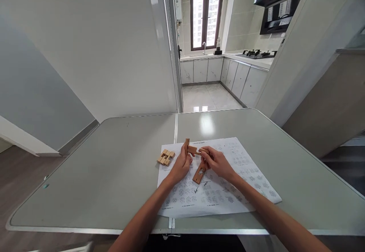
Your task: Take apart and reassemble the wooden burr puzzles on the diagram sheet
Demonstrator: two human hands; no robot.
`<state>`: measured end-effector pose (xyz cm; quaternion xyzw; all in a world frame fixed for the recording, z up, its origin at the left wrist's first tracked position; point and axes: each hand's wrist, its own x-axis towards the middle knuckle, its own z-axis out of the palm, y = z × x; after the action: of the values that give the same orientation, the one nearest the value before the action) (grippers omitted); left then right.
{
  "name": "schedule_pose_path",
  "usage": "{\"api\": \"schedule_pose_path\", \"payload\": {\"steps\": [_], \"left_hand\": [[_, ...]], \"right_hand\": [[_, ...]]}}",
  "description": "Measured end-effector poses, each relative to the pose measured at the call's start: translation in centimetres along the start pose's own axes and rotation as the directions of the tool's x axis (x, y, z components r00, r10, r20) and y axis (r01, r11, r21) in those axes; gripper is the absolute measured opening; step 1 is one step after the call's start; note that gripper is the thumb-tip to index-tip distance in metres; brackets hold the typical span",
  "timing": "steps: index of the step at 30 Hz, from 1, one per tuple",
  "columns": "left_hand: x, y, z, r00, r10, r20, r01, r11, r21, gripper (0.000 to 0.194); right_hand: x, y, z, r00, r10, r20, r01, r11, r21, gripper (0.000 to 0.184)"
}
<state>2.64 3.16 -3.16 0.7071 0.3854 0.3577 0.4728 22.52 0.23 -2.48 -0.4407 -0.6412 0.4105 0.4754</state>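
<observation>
Grey-topped bench [114, 176] stood before a kitchen doorway, carrying a printed sheet [228, 195] of small diagrams. No container was present. Left hand [180, 165] had its fingers closed around an upright wooden piece [187, 144]. Right hand [216, 163] pinched a second wooden piece [194, 150], held crosswise against the first above the sheet. A notched wooden bar [199, 174] lay on the sheet between the wrists. An assembled block cluster [165, 157] sat at the sheet's left edge, just beside the left hand.
</observation>
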Motion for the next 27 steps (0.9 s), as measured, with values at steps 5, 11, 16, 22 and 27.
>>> {"api": "schedule_pose_path", "payload": {"steps": [5,11,16,22,27], "left_hand": [[-0.1,0.0,0.1,0.999,0.032,-0.032,-0.029,0.995,0.094,0.048],[-0.1,0.0,-0.1,0.999,0.022,-0.032,-0.016,0.986,0.164,0.049],[-0.3,0.6,-0.2,0.998,0.059,-0.013,-0.054,0.970,0.237,0.056],[-0.5,1.0,0.0,0.997,0.073,-0.002,-0.071,0.969,0.237,0.060],[-0.5,1.2,0.0,0.993,0.104,0.056,-0.113,0.973,0.200,0.063]], "right_hand": [[-0.1,-0.5,-0.2,1.000,-0.002,0.001,0.002,0.999,-0.049,0.037],[-0.3,-0.8,-0.6,0.998,-0.012,0.069,0.019,0.995,-0.103,0.038],[-0.5,-0.7,-0.7,0.998,-0.031,0.052,0.039,0.988,-0.151,0.039],[-0.7,-0.7,0.4,0.998,-0.052,0.024,0.055,0.994,-0.099,0.041],[-0.7,-0.8,1.1,0.998,-0.047,0.038,0.049,0.998,-0.049,0.036]]}}
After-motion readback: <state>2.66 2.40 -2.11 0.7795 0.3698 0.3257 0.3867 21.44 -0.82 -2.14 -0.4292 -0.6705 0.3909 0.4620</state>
